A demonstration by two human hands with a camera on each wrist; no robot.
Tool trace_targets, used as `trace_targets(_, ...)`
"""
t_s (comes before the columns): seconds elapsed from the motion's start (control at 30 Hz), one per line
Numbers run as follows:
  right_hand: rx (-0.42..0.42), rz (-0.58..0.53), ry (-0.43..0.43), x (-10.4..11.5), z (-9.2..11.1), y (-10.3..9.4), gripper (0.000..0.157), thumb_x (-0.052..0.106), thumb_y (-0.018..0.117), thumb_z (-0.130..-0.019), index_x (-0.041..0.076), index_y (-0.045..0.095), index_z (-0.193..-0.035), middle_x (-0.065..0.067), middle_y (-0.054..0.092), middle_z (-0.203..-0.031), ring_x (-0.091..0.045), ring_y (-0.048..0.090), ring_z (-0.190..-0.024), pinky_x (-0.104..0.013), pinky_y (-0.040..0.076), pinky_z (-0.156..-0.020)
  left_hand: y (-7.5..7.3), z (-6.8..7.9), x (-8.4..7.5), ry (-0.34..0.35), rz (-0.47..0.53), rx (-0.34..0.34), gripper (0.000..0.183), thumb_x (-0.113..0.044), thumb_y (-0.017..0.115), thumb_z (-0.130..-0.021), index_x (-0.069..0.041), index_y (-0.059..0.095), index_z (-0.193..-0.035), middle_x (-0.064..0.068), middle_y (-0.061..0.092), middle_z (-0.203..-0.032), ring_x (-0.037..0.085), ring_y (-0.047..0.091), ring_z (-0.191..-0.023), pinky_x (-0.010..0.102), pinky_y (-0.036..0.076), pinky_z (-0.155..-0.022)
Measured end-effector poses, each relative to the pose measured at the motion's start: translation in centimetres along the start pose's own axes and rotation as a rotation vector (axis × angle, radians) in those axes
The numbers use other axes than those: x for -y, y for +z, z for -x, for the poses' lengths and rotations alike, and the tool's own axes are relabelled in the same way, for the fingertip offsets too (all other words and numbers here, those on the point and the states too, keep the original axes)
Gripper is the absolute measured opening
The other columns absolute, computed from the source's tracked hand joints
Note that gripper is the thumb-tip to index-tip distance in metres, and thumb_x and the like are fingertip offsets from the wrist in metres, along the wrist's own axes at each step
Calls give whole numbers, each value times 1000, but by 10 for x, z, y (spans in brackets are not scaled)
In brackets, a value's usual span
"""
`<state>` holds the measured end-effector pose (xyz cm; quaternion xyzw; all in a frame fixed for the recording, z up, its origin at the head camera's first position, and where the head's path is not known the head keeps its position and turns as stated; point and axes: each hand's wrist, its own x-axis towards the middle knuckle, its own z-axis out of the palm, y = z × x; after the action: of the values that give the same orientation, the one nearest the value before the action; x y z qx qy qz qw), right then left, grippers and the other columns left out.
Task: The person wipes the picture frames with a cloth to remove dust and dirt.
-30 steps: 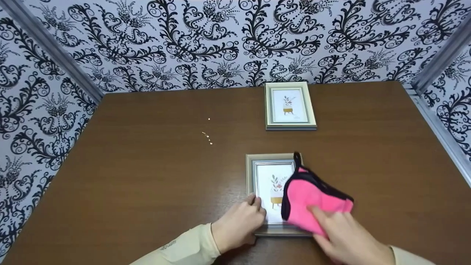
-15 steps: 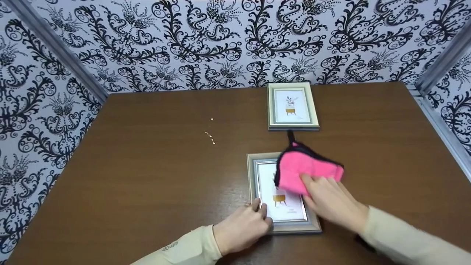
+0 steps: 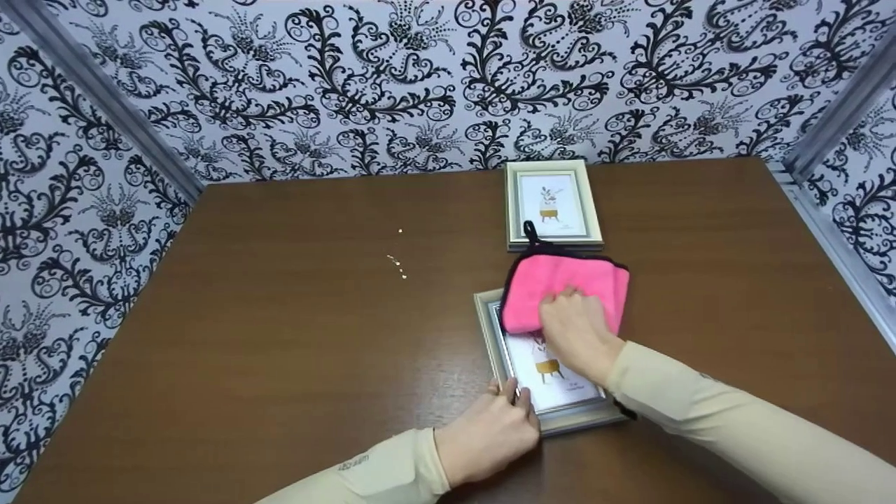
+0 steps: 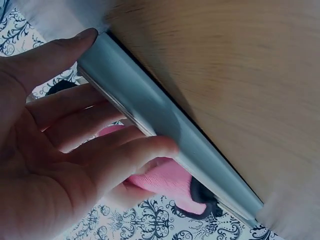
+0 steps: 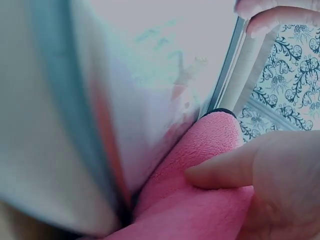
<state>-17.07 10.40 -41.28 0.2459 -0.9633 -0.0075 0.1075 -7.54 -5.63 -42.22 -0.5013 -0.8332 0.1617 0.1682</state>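
Note:
My left hand (image 3: pixel 490 432) grips the lower left edge of a cream-and-grey picture frame (image 3: pixel 581 420), which lies face up near me, slightly turned. In the left wrist view, the thumb is at the frame's outer side (image 4: pixel 150 97) and the fingers reach over its front. With my right hand (image 3: pixel 579 332) I hold a folded pink cloth (image 3: pixel 567 274) with black trim and a loop against the glass. The cloth covers the frame's upper part and part of the plant print. In the right wrist view, my thumb lies on the fluffy cloth (image 5: pixel 200 155).
A second, similar picture frame (image 3: pixel 591 224) lies at the back of the brown table (image 3: pixel 315 315), just beyond the cloth's loop. Small pale specks (image 3: pixel 397 264) dot the table left of it. Patterned walls (image 3: pixel 392 91) enclose the back and sides.
The right hand and cloth have moved from the near frame's lower right up to its top. The near frame has turned a little, its lower end shifting right along with the left hand.

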Motion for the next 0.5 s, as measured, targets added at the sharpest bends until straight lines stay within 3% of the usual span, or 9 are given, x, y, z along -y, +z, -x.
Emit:
trace_targets(0.13,18,-107,-73,12,-9,0,5,-5,61,-71,-2,57,-72,-5,44,-55,-20,47,-46,-34,43,-38,1,0,0,3,1,2,14,-28,72,-75,-18,72,-84,0,56,-79,18,52,-73,28,48,-61)
trace_targets(0.27,75,-286,-182,20,-10,-2,13,-4,63,-76,-3,61,-89,-5,46,-60,-19,44,-48,-32,42,-39,2,-2,0,7,3,-6,14,-29,74,-72,-20,71,-83,-1,56,-79,17,51,-74,26,47,-60)
trace_targets(0.33,102,-382,-235,20,-8,-4,26,-3,62,-81,-4,64,-107,-13,60,-73,-25,58,-60,-35,51,-51,2,-2,0,5,10,-6,13,-29,74,-72,-21,71,-82,-1,57,-80,17,51,-74,25,47,-60)
trace_targets(0.4,134,-474,-281,17,-7,-5,38,-4,59,-85,-3,61,-122,-21,67,-99,-32,66,-85,-41,55,-72,2,-2,0,-1,26,-5,11,-28,74,-72,-21,71,-81,0,58,-80,17,51,-74,25,47,-60)
trace_targets(0.5,202,-565,-339,6,-5,-6,43,-7,55,-88,-1,58,-130,-21,55,-131,-36,52,-122,-47,40,-101,1,-1,0,-8,52,-10,9,-24,74,-72,-20,72,-80,2,61,-82,17,55,-74,25,48,-57)
